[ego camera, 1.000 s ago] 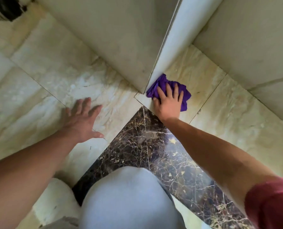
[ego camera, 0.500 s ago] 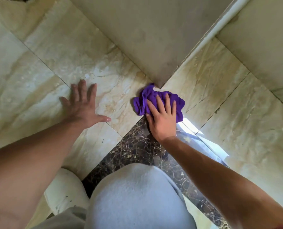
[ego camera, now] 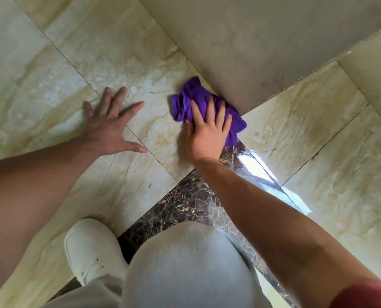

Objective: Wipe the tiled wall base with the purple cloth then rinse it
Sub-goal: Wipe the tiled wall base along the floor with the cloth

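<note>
A crumpled purple cloth (ego camera: 194, 101) lies bunched against the foot of the beige tiled wall (ego camera: 251, 52), at its outer corner where it meets the floor. My right hand (ego camera: 207, 132) presses down on the cloth with fingers spread over it, holding it to the tile. My left hand (ego camera: 109, 127) rests flat and open on the cream marble floor tile (ego camera: 127, 63) to the left, fingers splayed, holding nothing.
A dark brown veined floor strip (ego camera: 185, 203) runs from the corner toward me. My bent knee in grey trousers (ego camera: 185, 267) and a white shoe (ego camera: 91, 247) fill the bottom. A bright reflection (ego camera: 256, 170) lies on the floor right of my forearm.
My right hand has slid the cloth leftward around the wall corner onto its left face. The left hand stays planted on the floor; the view has shifted.
</note>
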Demonstrator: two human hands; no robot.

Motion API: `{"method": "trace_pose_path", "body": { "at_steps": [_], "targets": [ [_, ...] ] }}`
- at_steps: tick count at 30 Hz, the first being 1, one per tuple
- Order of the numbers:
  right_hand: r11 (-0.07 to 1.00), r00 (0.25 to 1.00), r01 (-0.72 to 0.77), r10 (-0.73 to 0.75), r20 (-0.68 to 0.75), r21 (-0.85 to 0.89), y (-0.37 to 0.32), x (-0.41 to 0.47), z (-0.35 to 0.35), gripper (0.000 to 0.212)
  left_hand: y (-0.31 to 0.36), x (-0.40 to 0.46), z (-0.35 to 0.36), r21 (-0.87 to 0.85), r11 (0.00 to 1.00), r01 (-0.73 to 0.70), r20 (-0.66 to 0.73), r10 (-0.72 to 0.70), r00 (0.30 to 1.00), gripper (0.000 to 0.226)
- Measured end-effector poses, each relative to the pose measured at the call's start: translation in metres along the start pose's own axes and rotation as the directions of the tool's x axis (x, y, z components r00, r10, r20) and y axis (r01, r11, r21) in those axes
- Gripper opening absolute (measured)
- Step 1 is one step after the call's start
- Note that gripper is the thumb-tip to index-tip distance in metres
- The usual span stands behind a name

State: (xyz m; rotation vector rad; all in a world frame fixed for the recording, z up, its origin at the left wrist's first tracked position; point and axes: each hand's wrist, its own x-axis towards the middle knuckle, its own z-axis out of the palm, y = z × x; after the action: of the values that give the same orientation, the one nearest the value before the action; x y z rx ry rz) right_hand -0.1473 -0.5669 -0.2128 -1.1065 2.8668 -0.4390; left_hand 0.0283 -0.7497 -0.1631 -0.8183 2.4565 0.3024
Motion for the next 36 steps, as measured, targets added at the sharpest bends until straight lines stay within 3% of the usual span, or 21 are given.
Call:
{"method": "trace_pose_path", "body": {
  "at_steps": [10,18,25,30,36],
  "targets": [
    [1.0,0.999,0.013,-0.013,0.039,-0.009,-0.084,0.081,0.037,0.05,-0.01,0.003,0.004,-0.057,0.998,0.006,-0.054,-0.009,0.998,0.138],
    [0.985,0.95,0.169,-0.159,0.269,-0.015,-0.138,0.143,0.036,0.055,-0.036,0.009,0.002,-0.086,0.991,0.107,-0.089,-0.114,0.989,0.139],
    [0.946,0.81,0.315,-0.228,0.54,-0.072,-0.188,0.208,0.021,0.064,-0.1,0.03,-0.021,-0.154,0.94,0.303,0.122,-0.286,0.95,0.148],
    [0.92,0.718,0.378,-0.22,0.66,-0.105,-0.186,0.209,0.009,0.069,-0.1,0.028,-0.03,-0.186,0.94,0.288,0.238,-0.241,0.941,0.15],
    [0.933,0.543,0.326,-0.054,0.838,-0.152,-0.188,0.221,-0.016,0.078,-0.107,0.031,-0.079,-0.144,0.966,0.216,0.46,-0.128,0.879,0.143]
  ]
}}
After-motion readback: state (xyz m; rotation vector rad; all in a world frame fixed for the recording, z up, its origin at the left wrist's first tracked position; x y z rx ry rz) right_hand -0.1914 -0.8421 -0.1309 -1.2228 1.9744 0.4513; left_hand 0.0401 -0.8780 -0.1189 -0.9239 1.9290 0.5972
